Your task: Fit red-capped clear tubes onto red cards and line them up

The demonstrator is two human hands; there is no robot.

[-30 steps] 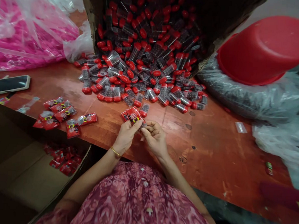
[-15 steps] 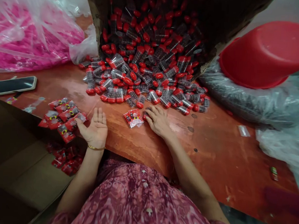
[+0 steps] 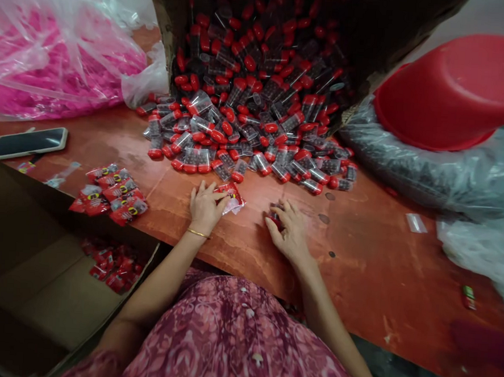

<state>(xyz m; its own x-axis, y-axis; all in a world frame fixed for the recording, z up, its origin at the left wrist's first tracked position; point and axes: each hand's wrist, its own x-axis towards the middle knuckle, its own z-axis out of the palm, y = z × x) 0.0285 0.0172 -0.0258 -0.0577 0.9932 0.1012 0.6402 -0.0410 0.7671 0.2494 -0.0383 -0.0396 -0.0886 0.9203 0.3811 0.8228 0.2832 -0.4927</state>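
My left hand point(image 3: 206, 207), with a thin gold bangle at its wrist, reaches over the left side of a few small red printed packets point(image 3: 235, 199). Its thumb and forefinger close on a packet's edge. To the right, my right hand point(image 3: 291, 231) curls over a small clear container with a red cap point(image 3: 274, 218), mostly hidden by the fingers and resting low over the table. Beyond both hands spreads a large heap of similar red-capped clear containers point(image 3: 247, 125), dark inside, spilling from a tipped box point(image 3: 162, 12).
More red packets point(image 3: 117, 194) lie at the table's left edge, above an open carton point(image 3: 45, 289) holding others. A phone point(image 3: 28, 142) and a bag of pink pieces point(image 3: 63, 69) are at left. A red tub point(image 3: 449, 92) rests upside down on a plastic bag point(image 3: 410, 175) at right.
My left hand has left the packet pile at the left edge and moved right to the packets in the middle. My right hand has drawn right and nearer with the red-capped container.
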